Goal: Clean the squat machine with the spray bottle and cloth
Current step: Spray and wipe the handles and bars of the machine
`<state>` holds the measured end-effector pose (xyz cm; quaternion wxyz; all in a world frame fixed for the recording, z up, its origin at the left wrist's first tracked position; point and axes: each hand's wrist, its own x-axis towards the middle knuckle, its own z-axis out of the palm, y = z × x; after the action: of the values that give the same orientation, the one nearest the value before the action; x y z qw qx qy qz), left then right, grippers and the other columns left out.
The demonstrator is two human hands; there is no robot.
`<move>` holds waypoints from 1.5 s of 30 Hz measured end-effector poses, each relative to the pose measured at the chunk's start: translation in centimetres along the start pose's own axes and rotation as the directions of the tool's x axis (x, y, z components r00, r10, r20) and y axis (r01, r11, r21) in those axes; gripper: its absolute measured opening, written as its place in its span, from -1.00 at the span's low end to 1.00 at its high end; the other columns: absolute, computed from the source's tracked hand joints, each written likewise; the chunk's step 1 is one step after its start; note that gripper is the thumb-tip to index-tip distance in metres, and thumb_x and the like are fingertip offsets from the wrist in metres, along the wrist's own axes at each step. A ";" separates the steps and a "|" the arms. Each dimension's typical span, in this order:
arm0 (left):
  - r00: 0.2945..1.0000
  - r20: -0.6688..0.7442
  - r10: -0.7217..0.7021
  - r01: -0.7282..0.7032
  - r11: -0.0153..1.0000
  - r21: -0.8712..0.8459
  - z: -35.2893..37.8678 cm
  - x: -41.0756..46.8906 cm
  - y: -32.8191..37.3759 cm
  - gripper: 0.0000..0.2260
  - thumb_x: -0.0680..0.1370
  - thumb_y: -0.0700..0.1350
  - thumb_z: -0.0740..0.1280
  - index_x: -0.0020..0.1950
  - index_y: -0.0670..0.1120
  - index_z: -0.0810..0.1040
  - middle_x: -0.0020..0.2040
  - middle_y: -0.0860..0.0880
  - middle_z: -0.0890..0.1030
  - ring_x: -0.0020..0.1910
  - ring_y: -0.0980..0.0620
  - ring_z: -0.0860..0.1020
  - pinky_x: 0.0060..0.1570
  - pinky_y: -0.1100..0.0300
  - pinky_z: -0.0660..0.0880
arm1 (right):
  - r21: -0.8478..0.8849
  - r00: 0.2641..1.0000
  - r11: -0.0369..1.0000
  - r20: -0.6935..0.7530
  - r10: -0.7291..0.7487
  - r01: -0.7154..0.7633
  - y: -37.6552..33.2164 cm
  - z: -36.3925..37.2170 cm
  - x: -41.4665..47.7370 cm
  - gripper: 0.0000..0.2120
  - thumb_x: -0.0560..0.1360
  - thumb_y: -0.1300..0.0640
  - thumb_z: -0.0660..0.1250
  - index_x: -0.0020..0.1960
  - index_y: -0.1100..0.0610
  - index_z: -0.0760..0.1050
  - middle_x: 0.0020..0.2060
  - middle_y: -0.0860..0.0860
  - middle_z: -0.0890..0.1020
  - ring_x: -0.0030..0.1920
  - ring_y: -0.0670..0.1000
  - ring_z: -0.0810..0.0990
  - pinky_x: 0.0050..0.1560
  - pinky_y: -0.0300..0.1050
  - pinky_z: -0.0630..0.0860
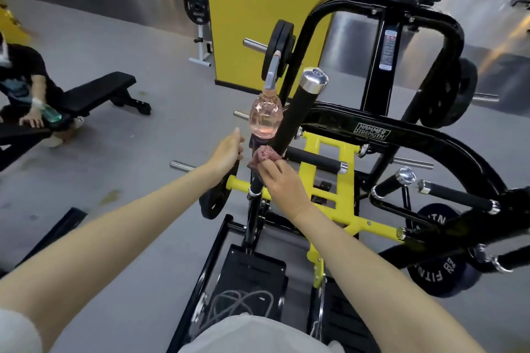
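On grey gym floor (143,157) — squat machine (372,135).

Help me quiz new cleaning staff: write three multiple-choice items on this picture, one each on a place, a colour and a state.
1. Where is the clear pink spray bottle? A lying on the floor; B upright just above the right hand; C on the bench.
2. What colour is the squat machine's inner frame? A yellow; B red; C white.
3. What is the right hand doing? A hanging idle; B gripping a weight plate; C pressing a crumpled pink cloth on the long black foam grip.
Answers: B, it stands beside the grip; A, yellow bars show under the black arms; C, its fingers hold the cloth there.
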<state>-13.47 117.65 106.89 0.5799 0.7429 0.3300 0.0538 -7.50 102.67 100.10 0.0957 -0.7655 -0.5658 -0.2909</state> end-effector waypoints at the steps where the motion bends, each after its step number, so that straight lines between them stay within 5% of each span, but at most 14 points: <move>1: 0.999 -0.012 -0.045 0.044 0.999 -0.023 -0.2 0.3 -1.3 -0.51 0.67 0.12 -0.09 0.27 -0.16 0.44 0.05 -0.11 0.51 -0.01 -0.03 0.50 -0.09 0.12 0.40 | -0.023 1.000 1.000 0.020 -0.014 0.015 -0.3 0.3 0.0 -0.64 0.46 0.41 0.19 0.23 0.33 0.50 0.11 0.14 0.39 -0.10 0.11 0.46 -0.02 -0.04 0.55; 6: 0.974 -0.038 -0.224 0.219 0.970 -0.107 -0.6 0.7 -5.6 -0.52 0.65 0.15 -0.06 0.28 -0.13 0.46 0.11 -0.14 0.56 -0.01 -0.09 0.56 -0.04 0.05 0.46 | -0.164 0.979 0.975 0.162 -0.125 0.151 -1.2 1.4 -0.7 -0.55 0.32 0.42 0.25 0.19 0.30 0.57 0.10 0.17 0.49 0.08 0.11 0.36 0.03 -0.13 0.48; 9: 0.964 -0.030 -0.263 0.259 0.959 -0.113 -0.5 0.5 -8.1 -0.53 0.65 0.17 -0.06 0.24 -0.11 0.46 0.09 -0.15 0.56 -0.06 -0.07 0.57 -0.04 0.06 0.47 | -0.166 0.947 0.963 0.279 -0.161 0.212 -1.7 3.6 -2.2 -0.57 0.30 0.32 0.37 0.17 0.27 0.58 0.05 0.14 0.41 -0.03 0.14 0.34 -0.07 -0.13 0.55; 14: 0.945 -0.013 -0.327 0.324 0.939 -0.117 -0.8 0.6 -11.1 -0.54 0.65 0.17 -0.06 0.22 -0.10 0.45 0.09 -0.18 0.57 -0.08 -0.07 0.56 0.00 0.03 0.46 | -0.088 0.824 0.994 0.567 -0.002 0.063 -4.0 6.8 -3.2 -0.63 0.43 0.14 0.34 0.23 0.09 0.53 0.09 0.02 0.45 0.01 0.03 0.48 -0.05 -0.25 0.49; 20: 0.920 -0.010 -0.393 0.391 0.916 -0.088 -0.6 0.3 -13.3 -0.54 0.66 0.14 -0.07 0.28 -0.14 0.42 0.06 -0.17 0.57 -0.05 -0.08 0.56 0.00 0.05 0.44 | -0.027 0.728 0.995 0.680 0.091 -0.099 -5.7 6.5 -2.6 -0.60 0.12 0.08 0.59 -0.04 0.09 0.69 0.04 0.00 0.50 -0.09 0.00 0.54 -0.28 -0.28 0.49; 23: 0.911 0.022 -0.413 0.413 0.908 -0.065 0.0 0.0 -13.5 -0.55 0.66 0.13 -0.06 0.29 -0.12 0.42 0.05 -0.16 0.57 -0.02 -0.09 0.57 -0.05 0.07 0.43 | 0.053 0.640 0.955 0.753 0.154 -0.292 -6.5 7.8 -3.3 -0.58 0.40 0.25 0.40 0.25 0.24 0.50 0.27 0.17 0.30 0.20 0.13 0.45 0.06 -0.14 0.54; 25: 0.911 0.057 -0.409 0.412 0.911 -0.037 0.5 -0.1 -13.7 -0.62 0.66 0.10 -0.02 0.23 -0.11 0.42 0.05 -0.15 0.56 -0.04 -0.07 0.56 -0.05 0.08 0.44 | 0.070 0.479 0.812 0.836 0.268 -0.579 -6.1 8.7 -4.4 -0.62 0.49 0.31 0.30 0.30 0.26 0.44 0.30 0.19 0.34 0.30 0.18 0.36 0.20 0.01 0.46; 29: 0.863 0.123 -0.491 0.489 0.871 0.048 1.3 -0.4 -14.5 -0.81 0.64 0.02 0.11 0.09 -0.08 0.39 0.04 -0.13 0.52 -0.10 -0.02 0.51 -0.20 0.16 0.38 | -0.046 0.169 0.386 0.847 0.504 -0.922 -5.7 8.5 -6.8 -0.81 0.49 0.24 0.32 0.09 0.27 0.48 0.03 0.10 0.51 0.11 0.13 0.55 0.06 0.02 0.52; 32: 0.729 0.299 -0.616 0.638 0.769 0.029 3.0 -1.2 -15.1 -0.56 0.60 0.22 0.13 0.17 -0.13 0.46 0.08 -0.10 0.56 0.03 -0.06 0.54 0.03 0.05 0.42 | 0.180 0.307 0.295 0.826 0.473 -0.938 -7.3 7.0 -6.2 -0.78 0.49 0.26 0.28 0.12 0.23 0.54 0.04 0.10 0.51 0.06 0.06 0.52 0.08 -0.13 0.45; 34: 0.716 0.388 -0.580 0.659 0.746 -0.100 4.5 -1.5 -15.2 -0.46 0.54 0.31 0.15 0.15 -0.13 0.53 0.05 -0.12 0.61 0.05 -0.07 0.57 0.00 0.04 0.49 | 0.316 0.372 0.196 0.806 0.460 -0.928 -8.4 5.6 -5.0 -0.74 0.48 0.28 0.29 0.16 0.18 0.55 -0.01 0.04 0.51 -0.05 -0.02 0.51 -0.02 -0.20 0.45; 37: 0.830 0.222 -0.511 0.556 0.734 -0.389 5.8 -1.3 -15.3 -0.58 0.50 0.17 0.35 0.10 -0.17 0.56 -0.06 -0.18 0.65 -0.13 -0.09 0.63 -0.23 0.10 0.58 | 0.407 0.324 -0.140 0.858 0.399 -0.903 -8.9 4.3 -3.8 -0.78 0.48 0.32 0.30 0.08 0.14 0.58 -0.21 -0.04 0.59 -0.24 -0.03 0.58 -0.18 -0.12 0.57; 39: 0.872 0.032 -0.488 0.450 0.774 -0.445 5.8 -0.5 -15.7 -0.73 0.50 0.05 0.40 0.03 -0.12 0.55 -0.04 -0.21 0.65 -0.11 -0.14 0.65 -0.11 -0.02 0.61 | 0.386 0.237 -0.291 0.867 0.438 -0.875 -8.1 4.2 -3.7 -0.79 0.48 0.32 0.30 -0.05 0.07 0.64 -0.22 -0.04 0.65 -0.11 0.04 0.64 -0.05 -0.08 0.60; 42: 0.940 -0.176 -0.292 0.251 0.942 -0.220 5.2 0.9 -14.7 -0.72 0.49 0.13 0.38 0.02 -0.05 0.52 -0.08 -0.05 0.64 -0.12 0.03 0.61 -0.03 0.04 0.58 | 0.383 0.155 -0.288 0.796 0.585 -0.878 -6.1 4.2 -3.4 -0.73 0.48 0.35 0.25 0.03 0.10 0.64 -0.04 -0.03 0.66 0.03 0.03 0.61 0.11 0.00 0.57; 45: 0.967 -0.234 -0.099 0.087 0.994 -0.059 5.7 1.4 -11.3 -0.91 0.57 -0.03 0.31 0.04 0.00 0.51 -0.19 0.02 0.59 -0.26 0.12 0.55 -0.28 0.21 0.52 | 0.411 0.150 -0.283 0.756 0.637 -0.867 -3.9 3.9 -2.3 -0.66 0.46 0.39 0.20 0.15 0.17 0.57 -0.10 -0.10 0.60 0.03 0.01 0.57 0.13 0.04 0.55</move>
<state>-14.57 114.95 94.47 0.5560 0.7007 0.4298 0.1226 -10.25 104.00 94.89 0.5428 -0.8005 0.0074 0.2540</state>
